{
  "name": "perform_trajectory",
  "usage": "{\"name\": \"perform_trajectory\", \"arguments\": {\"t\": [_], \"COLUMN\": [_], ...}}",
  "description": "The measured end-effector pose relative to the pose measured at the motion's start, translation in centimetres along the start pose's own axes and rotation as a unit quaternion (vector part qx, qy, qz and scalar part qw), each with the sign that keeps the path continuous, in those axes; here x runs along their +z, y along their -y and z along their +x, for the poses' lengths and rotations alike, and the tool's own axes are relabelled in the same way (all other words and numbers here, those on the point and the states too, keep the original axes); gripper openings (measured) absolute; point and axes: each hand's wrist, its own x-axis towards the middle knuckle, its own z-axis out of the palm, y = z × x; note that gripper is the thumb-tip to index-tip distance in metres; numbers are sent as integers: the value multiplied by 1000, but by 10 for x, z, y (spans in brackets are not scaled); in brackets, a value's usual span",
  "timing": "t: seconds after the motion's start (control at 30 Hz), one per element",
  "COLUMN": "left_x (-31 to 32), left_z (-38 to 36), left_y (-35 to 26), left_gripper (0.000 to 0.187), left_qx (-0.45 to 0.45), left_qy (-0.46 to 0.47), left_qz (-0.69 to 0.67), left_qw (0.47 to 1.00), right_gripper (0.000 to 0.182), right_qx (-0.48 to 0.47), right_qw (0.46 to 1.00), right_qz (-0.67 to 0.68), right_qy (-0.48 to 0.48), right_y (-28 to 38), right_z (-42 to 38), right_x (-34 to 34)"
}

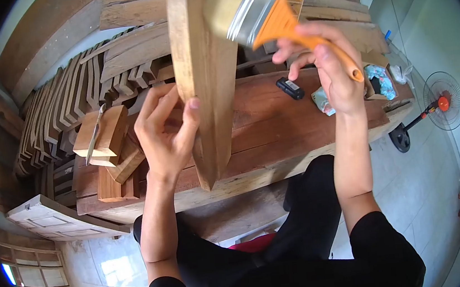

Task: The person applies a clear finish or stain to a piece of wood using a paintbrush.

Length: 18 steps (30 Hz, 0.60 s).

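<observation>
My left hand (164, 133) grips the edge of a long wooden piece (219, 94), thumb on one side and fingers on the other. The piece stands upright in front of me, its lower end pointed and close over the front of the wooden bench (289, 120). In my right hand (340, 70) is a wide paintbrush (273, 24) with an orange handle and a metal band. Its pale bristles are blurred and overlap the upper right side of the wood. The thumb and fingers hold the handle, whose end points down to the right.
Stacked wood blocks (105, 131) with a slim metal tool (95, 134) on top sit at the bench's left. A small black object (290, 88) and an open cardboard box (376, 94) lie to the right. Cut boards (63, 99) line the back. A fan (443, 101) stands at right.
</observation>
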Motion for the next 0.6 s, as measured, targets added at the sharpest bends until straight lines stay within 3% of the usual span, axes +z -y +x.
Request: {"name": "perform_trajectory", "arguments": {"t": [0.07,0.1,0.2,0.27,0.33,0.4,0.5,0.6], "left_x": [0,0,1,2,3,4,-3,-18], "left_z": [2,3,6,10,12,10,6,7], "left_y": [2,2,5,5,5,5,8,12], "left_gripper": [27,26,24,24,22,22,24,25], "left_qx": [2,-12,-20,-19,-8,-29,-20,41], "left_qy": [2,-2,-4,4,1,0,3,-7], "left_qz": [-13,-19,-36,-44,-44,-62,-45,-14], "left_qw": [1000,1000,999,999,999,998,999,999], "right_gripper": [28,28,28,29,29,29,29,30], "right_qx": [23,21,0,-15,55,36,14,56], "right_qw": [986,982,996,990,972,990,994,976], "right_qz": [-31,-32,-90,-81,-51,-53,-92,-88], "right_qy": [164,184,-6,113,222,123,65,190], "right_y": [11,14,23,24,36,40,50,59], "right_z": [10,17,27,27,31,36,43,35], "right_x": [-20,-22,-4,-10,-17,-7,10,5]}}
